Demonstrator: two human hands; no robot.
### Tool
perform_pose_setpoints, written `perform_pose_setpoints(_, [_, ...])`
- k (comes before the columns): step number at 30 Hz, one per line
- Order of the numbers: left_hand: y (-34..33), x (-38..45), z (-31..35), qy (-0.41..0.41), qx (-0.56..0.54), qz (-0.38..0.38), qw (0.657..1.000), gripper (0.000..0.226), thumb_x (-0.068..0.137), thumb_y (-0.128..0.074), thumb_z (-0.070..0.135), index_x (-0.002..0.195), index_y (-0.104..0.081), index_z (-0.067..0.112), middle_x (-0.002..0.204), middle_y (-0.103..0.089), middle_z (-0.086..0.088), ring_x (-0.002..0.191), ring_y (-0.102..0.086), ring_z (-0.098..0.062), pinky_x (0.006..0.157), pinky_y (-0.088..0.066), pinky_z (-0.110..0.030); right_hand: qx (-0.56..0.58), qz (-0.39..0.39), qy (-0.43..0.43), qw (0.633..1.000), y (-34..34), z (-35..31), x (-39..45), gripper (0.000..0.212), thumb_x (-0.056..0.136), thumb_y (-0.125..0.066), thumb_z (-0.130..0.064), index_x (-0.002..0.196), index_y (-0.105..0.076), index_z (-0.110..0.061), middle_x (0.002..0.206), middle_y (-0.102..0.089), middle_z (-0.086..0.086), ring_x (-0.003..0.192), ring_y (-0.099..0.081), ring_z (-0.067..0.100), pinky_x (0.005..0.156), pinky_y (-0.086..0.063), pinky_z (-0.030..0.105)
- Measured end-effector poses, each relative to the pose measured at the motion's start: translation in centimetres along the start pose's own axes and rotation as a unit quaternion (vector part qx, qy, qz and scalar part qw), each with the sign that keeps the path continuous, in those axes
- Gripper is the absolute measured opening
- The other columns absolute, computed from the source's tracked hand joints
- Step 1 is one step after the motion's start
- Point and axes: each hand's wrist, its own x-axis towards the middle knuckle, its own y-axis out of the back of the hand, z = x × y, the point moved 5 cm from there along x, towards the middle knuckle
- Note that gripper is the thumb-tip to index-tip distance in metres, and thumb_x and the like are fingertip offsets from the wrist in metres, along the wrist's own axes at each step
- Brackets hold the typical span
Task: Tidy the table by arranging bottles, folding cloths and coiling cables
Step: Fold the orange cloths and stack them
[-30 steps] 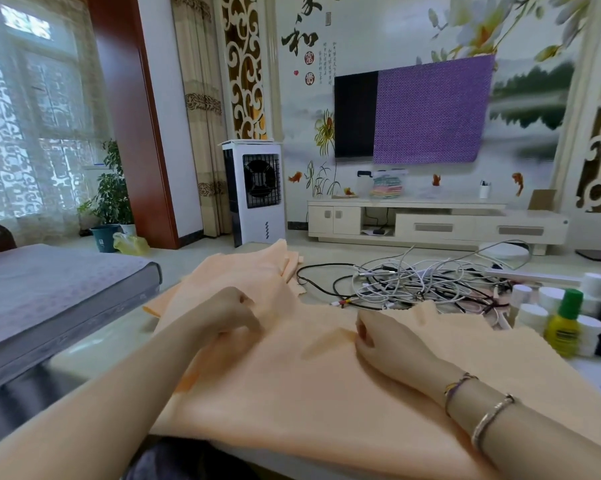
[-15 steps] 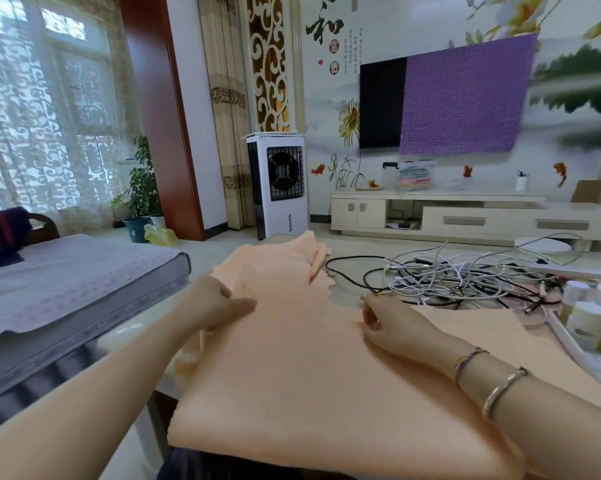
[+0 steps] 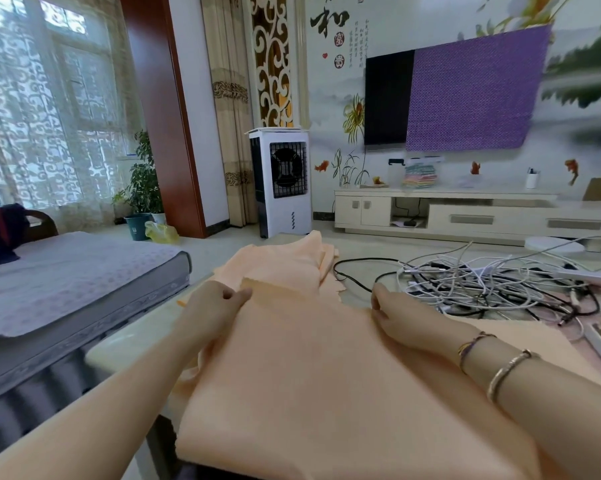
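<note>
The wall point(image 3: 326, 109) behind the white fan has big black brush writing, and its biggest sign is 和 point(image 3: 329, 22). Under it sit two round red stamps point(image 3: 339, 50) with the signs 富 and 贵. The thin lines of small writing point(image 3: 359, 41) beside them are too tiny to read.

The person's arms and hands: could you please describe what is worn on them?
Both forearms are bare, with no sleeves in view. The left hand and its wrist carry nothing. Behind the right hand, the wrist wears two bracelets: a thin braided cord in purple and yellow, and a slim metal bangle. No rings or gloves show.
</note>
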Motion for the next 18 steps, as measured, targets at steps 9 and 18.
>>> perform_pose_setpoints(9, [-0.5,-3.9,5.6,-0.204,0.149,0.171,0.952,0.022,0.088,-0.056,0.013,0.107,-0.047,0.018,0.108,-0.047,0.000,0.099,-0.048,-0.023,0.086,-0.041,-0.037,-0.076,0.019,0.018,0.997,-0.9,-0.4,0.8,0.011,0.095,-0.036,-0.013,0.105,-0.039,-0.013,0.104,-0.062,0.016,0.093,-0.059,0.035,0.069,-0.039,0.037])
perform_pose_setpoints(18, [-12.6,-8.1,7.5,-0.226,0.259,-0.039,0.938,0.058,0.095,-0.016,0.057,0.134,-0.044,0.024,0.144,-0.043,0.006,0.132,-0.038,-0.018,0.109,-0.026,-0.037,-0.012,0.077,0.026,0.997,1.8,1.6,-3.9,0.035,0.093,-0.051,-0.031,0.123,-0.044,-0.016,0.129,-0.050,0.005,0.120,-0.043,0.024,0.099,-0.036,0.036])
